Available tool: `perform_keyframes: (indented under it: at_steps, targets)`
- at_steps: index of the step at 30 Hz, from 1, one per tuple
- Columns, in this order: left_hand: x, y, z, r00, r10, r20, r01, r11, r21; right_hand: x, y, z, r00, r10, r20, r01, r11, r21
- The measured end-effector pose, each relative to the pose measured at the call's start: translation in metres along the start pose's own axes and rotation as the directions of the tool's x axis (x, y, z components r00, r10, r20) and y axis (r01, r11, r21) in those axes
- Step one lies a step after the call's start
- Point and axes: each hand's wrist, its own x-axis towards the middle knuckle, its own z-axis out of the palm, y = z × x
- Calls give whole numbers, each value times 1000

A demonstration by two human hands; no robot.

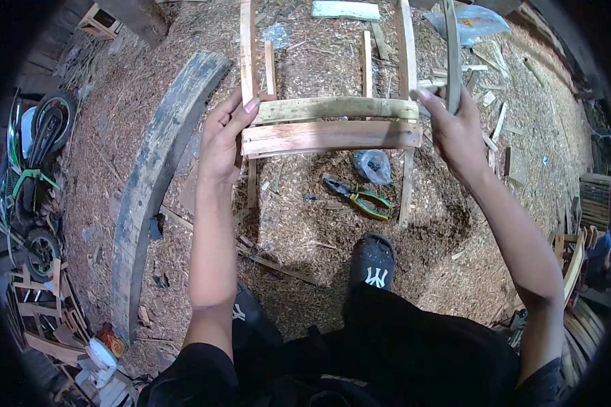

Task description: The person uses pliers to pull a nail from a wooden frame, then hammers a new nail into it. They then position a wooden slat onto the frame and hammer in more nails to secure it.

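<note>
A wooden frame, perhaps part of a chair, stands before me with two slightly curved crosspieces: a pale wooden slat (332, 108) above and a reddish wooden slat (329, 137) just below it. My left hand (224, 139) is closed around the left end of the pale slat, beside the left upright (248, 51). At the frame's right side, my right hand (455, 125) grips a separate narrow wooden strip (453, 51) that points away from me. Its thumb reaches toward the right upright (406, 51). Fingers of both hands are partly hidden behind the wood.
Pliers (358, 197) with green-yellow handles lie below the frame, near a small plastic bag (373, 166). A long weathered beam (159, 169) rests on the left over wood shavings. Farther left is a small motorbike (34, 156). Another plastic bag (478, 24) sits at upper right.
</note>
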Motion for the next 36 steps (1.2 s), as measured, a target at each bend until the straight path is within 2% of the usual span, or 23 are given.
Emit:
perform_keyframes:
  at_steps: [1,2,4,5,6,8,9,11,15,17,18,20,28,34,36]
  targets:
    - [-2,-2,-1,1000,6,-13,-6,1000,4,4,1,6,997,-63,-32,67,988,139]
    - [-4,-3,-2,1000,8,-11,-8,1000,6,7,-1,9,997,-65,-34,69,988,141]
    - [-8,-5,-4,999,24,-42,-24,1000,17,11,-4,13,999,29,17,-30,994,106]
    - [-10,-6,-5,997,29,-71,-27,999,28,12,-3,16,988,133,78,-143,979,145]
    - [-10,-6,-7,997,31,-73,-29,999,29,12,-6,16,988,131,81,-141,979,146]
    - [-12,-9,-13,999,15,-42,-15,1000,-2,10,-13,15,964,179,197,-214,961,173]
    - [-14,-8,-13,999,16,-46,-16,1000,-5,9,-11,17,963,178,201,-213,962,170]
    - [-18,-4,-11,1000,13,5,-13,1000,8,7,-3,22,991,37,127,-71,959,273]
    - [-18,-2,-2,998,68,-13,-69,996,-54,4,-14,22,995,-25,94,1,967,254]
    - [-8,-3,-4,998,60,-27,-59,998,38,3,-21,20,975,145,167,-168,977,128]
    - [-6,-1,-5,998,59,-26,-58,997,41,4,-23,22,975,146,167,-169,977,131]
    - [-2,2,-2,996,34,-80,-28,997,66,10,-27,25,949,250,194,-295,921,256]
    - [0,-2,-6,997,0,-77,4,998,60,9,-17,26,958,188,218,-238,942,236]
    - [-3,-7,-4,988,52,-148,-31,990,138,16,-17,25,936,245,252,-311,910,274]
    - [-4,-7,1,982,53,-179,-27,989,145,15,-23,18,911,259,322,-339,913,226]
